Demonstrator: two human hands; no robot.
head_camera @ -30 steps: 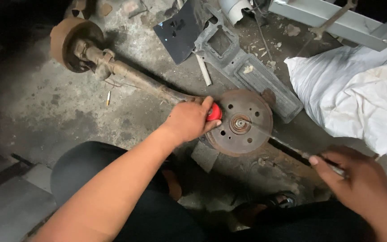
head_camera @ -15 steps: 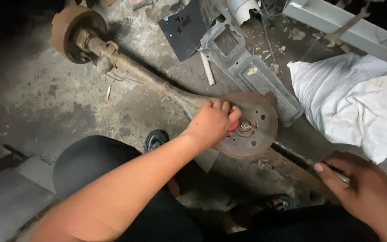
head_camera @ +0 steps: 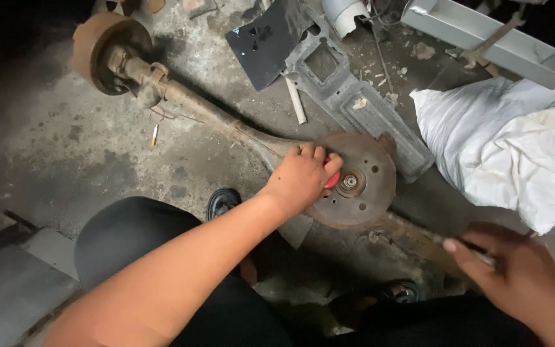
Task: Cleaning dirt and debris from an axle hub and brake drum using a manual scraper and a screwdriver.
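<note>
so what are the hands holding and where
Left hand grips a small red thing at the rusty disc's hub; right hand holds a thin rod, blurred.

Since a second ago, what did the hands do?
The left hand slid its red thing inward along the rusty brake disc, from the rim side toward the hub. The right hand kept gripping its thin tool. The axle stayed put.

red object [head_camera: 333,180]: mostly hidden under left hand [head_camera: 300,178] | right hand [head_camera: 515,276]: motion-blurred, its thin tool [head_camera: 476,256] indistinct | white sack [head_camera: 515,154]: cut off at right edge
</note>
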